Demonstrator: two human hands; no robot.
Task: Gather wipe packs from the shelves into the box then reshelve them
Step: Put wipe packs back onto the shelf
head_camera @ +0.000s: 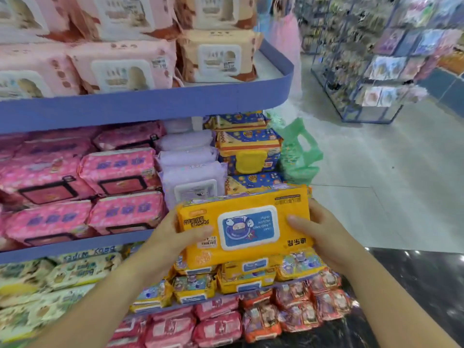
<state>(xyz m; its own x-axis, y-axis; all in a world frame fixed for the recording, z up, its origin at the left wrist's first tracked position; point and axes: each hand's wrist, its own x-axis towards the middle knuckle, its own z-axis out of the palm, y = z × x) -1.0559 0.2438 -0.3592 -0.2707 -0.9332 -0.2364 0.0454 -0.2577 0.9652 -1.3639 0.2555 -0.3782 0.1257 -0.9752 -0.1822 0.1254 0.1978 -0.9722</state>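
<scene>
I hold an orange wipe pack (244, 227) with a blue and white lid in both hands, in front of the shelves at the lower middle of the view. My left hand (173, 238) grips its left end with the thumb across the top. At its right end my right hand (320, 232) grips it, thumb on the front. More orange packs (241, 275) lie stacked on the shelf just below it. No box is in view.
Blue-edged shelves (150, 101) carry pale pink, bright pink, lilac, blue-yellow, cream and red wipe packs. A green plastic bag (298, 151) hangs at the shelf end. To the right lie a tiled aisle, a wire display rack (364, 59) and a person in pink far back.
</scene>
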